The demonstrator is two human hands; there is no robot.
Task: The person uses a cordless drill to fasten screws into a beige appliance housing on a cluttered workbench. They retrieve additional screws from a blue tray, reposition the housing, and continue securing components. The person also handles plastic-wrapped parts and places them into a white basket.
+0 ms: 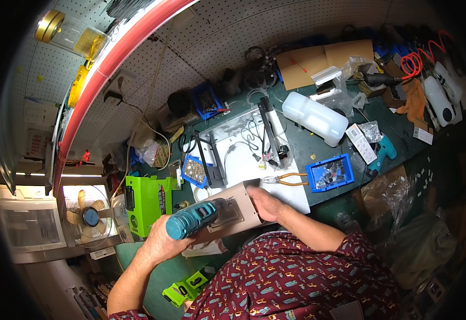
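Note:
My left hand [161, 242] grips a teal electric screwdriver [193, 218] whose tip points at a grey plate on a beige metal box [238, 209]. My right hand [265, 204] holds the right end of that box, steadying it at the near edge of the bench. The box lies partly over a white panel [246, 160] with black brackets and loose wires on it. Orange-handled pliers [289, 180] lie on the panel just beyond my right hand.
A blue bin of small parts [330, 173] and a blue tray of screws [194, 171] flank the panel. A white plastic jug [314, 117], a second teal driver [383, 152], cardboard [318, 61], and a green case [145, 200] crowd the green bench. A pegboard wall stands behind.

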